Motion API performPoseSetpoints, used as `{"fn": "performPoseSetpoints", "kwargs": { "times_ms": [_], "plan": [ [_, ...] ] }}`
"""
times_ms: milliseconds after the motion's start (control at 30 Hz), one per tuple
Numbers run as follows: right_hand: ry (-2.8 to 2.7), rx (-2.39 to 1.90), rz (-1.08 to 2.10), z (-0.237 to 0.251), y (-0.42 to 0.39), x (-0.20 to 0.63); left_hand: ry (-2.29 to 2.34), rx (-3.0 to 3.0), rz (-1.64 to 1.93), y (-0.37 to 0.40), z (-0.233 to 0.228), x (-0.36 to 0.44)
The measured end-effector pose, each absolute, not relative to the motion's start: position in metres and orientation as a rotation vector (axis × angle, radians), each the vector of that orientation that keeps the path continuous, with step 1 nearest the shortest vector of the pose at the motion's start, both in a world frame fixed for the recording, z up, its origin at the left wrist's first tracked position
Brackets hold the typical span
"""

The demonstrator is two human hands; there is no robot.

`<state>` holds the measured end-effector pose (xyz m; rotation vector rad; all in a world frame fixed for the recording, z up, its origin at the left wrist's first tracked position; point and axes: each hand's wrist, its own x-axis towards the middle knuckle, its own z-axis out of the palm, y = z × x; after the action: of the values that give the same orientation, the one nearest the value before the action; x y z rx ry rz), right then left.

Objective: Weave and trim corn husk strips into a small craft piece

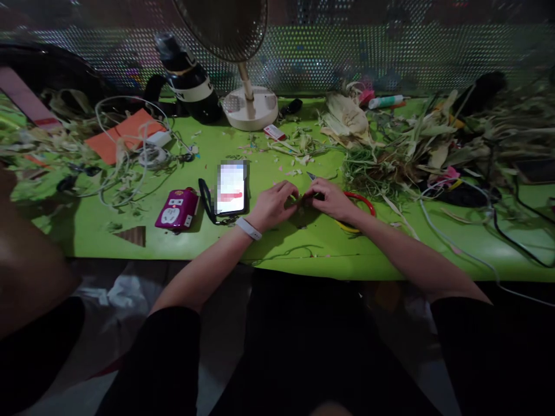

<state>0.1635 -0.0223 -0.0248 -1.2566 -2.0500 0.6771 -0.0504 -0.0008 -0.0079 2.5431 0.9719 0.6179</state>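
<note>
Bright green, the counter (143,254) runs the width of the view, backed by a perforated metal screen (390,52) and strewn with dry husk scraps. Both hands meet near its middle: the left hand (274,203), a white band (248,229) on its wrist, and the right hand (330,197) have their fingertips pinched together on a small dark green strip (302,199) held just above the surface; each grip is closed on it, though the piece is too small to make out further. Under the right wrist lie red-and-yellow handled scissors (362,202). Just left of the left hand a phone (232,189) lies with its screen lit, and beside that a small magenta device (177,210). A heap of corn husks (390,150) fills the right side. Behind stand a fan (249,104) on a white base and a dark bottle (188,78), with an orange paper (124,136) and white cables (130,150) at left.
</note>
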Motion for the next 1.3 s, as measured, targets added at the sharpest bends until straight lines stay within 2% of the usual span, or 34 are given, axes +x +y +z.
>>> {"fn": "performPoseSetpoints", "kwargs": {
  "times_ms": [300, 667, 1000, 1300],
  "plan": [
    [-2.087, -1.271, 0.646, -0.024, -0.025, 0.165, 0.98, 2.558, 0.435, -0.002, -0.003, -0.051],
    [-2.088, -1.259, 0.612, -0.022, -0.028, 0.163, 1.05, 2.459, 0.443, -0.006, -0.009, -0.041],
    [-2.088, -1.233, 0.6, -0.023, -0.028, 0.165, 0.93, 2.252, 0.59, 0.003, -0.013, -0.048],
    [-2.097, -1.215, 0.584, -0.023, -0.03, 0.164, 0.973, 2.196, 0.547, -0.002, -0.011, -0.043]
  ]
}}
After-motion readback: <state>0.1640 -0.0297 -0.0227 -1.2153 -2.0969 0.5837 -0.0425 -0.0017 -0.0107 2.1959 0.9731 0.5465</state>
